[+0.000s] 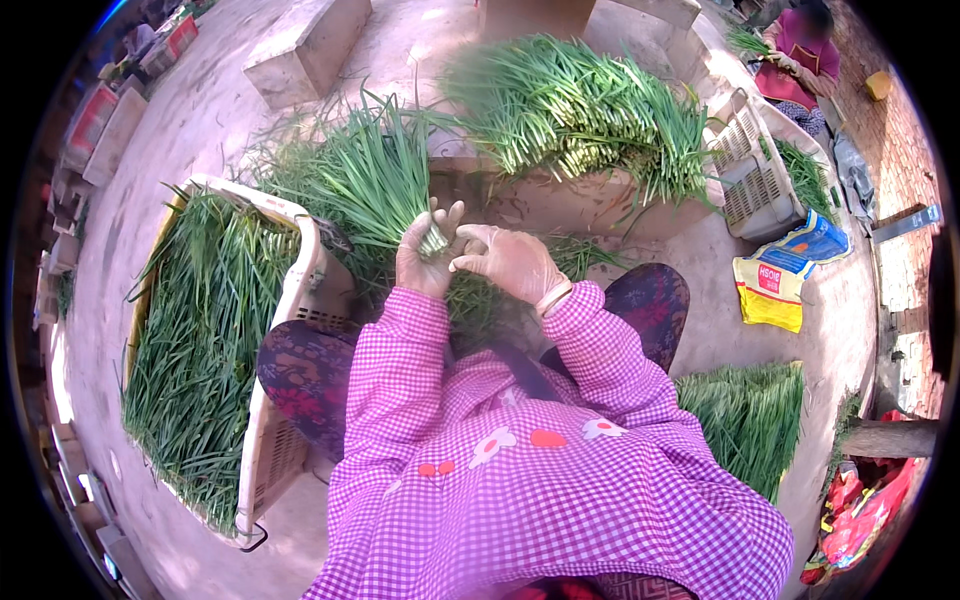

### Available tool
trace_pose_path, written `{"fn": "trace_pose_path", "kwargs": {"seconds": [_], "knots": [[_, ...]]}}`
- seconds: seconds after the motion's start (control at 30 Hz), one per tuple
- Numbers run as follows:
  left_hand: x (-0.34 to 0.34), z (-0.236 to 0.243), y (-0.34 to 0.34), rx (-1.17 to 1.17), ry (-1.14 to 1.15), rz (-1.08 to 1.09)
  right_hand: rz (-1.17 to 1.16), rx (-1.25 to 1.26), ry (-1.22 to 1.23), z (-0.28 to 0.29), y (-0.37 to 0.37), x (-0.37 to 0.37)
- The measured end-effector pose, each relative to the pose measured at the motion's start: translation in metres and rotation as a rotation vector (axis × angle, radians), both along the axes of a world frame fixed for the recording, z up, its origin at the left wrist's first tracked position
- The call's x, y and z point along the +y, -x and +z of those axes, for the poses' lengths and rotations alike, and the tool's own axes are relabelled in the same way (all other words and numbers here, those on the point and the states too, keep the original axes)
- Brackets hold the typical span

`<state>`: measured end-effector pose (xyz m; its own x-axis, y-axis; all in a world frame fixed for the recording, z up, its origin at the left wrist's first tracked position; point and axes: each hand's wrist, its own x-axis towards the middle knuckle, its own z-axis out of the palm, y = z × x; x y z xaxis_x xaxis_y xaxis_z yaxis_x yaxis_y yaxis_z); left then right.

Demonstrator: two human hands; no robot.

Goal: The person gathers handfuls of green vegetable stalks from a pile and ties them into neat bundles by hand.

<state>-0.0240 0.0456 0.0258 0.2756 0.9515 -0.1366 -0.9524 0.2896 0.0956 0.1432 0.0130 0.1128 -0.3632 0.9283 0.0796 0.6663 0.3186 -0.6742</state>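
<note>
A bunch of green chives (378,185) is gripped in my gloved left hand (418,268). Its pale cut ends sit at my palm, and the leaves fan out up and to the left. My gloved right hand (515,262) is close beside it on the right, fingers bent and drawn together toward the stem ends. Whatever is between those fingertips, if anything, is too small to make out. Just beyond my hands, a large heap of chives (590,110) lies on a low concrete block (560,195), pale ends toward me. Loose leaves (480,300) are strewn below my hands.
At my left stands a pale plastic crate (270,420) full of chives. More chives (745,420) lie at my right. A yellow and blue sack (780,280) and another crate (745,170) are farther right, near a seated person (800,60). Concrete blocks (310,50) stand ahead.
</note>
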Motion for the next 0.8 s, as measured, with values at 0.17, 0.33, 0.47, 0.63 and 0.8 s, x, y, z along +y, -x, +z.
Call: {"fn": "trace_pose_path", "kwargs": {"seconds": [0.17, 0.33, 0.47, 0.63, 0.8], "knots": [[-0.002, 0.005, 0.001, 0.034, -0.037, 0.045, 0.010, 0.342, 0.209, -0.002, 0.010, -0.002], [-0.001, 0.014, -0.002, 0.021, -0.066, 0.048, -0.156, -0.013, -0.030, -0.004, -0.036, 0.017], [-0.003, 0.015, -0.006, 0.001, -0.138, 0.002, -0.145, 0.125, -0.190, -0.011, -0.014, 0.015], [-0.003, 0.014, -0.005, 0.004, -0.131, -0.013, -0.111, -0.244, -0.494, -0.029, 0.019, 0.010], [-0.005, 0.015, -0.005, 0.147, 0.006, 0.064, -0.163, -0.445, -0.216, -0.034, -0.023, 0.028]]}}
